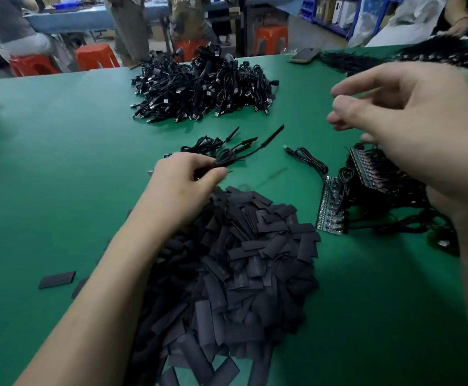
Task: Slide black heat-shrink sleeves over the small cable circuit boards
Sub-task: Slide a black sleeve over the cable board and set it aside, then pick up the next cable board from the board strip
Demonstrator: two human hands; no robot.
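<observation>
A big heap of flat black heat-shrink sleeves (244,268) covers the green table (60,162) in front of me. My left hand (182,185) lies at the heap's far edge and grips a small bundle of black cables (227,154) whose ends wear sleeves. My right hand (411,129) hovers blurred above a pile of cables with small green circuit boards (333,207), its fingers loosely curled and holding nothing. One loose cable (308,160) lies between the two hands.
A large mound of black USB cables (202,87) sits at the table's far middle. More black cable piles (411,55) and a phone (305,55) lie at the far right. A stray sleeve (57,280) lies left. Orange stools and people stand beyond the table.
</observation>
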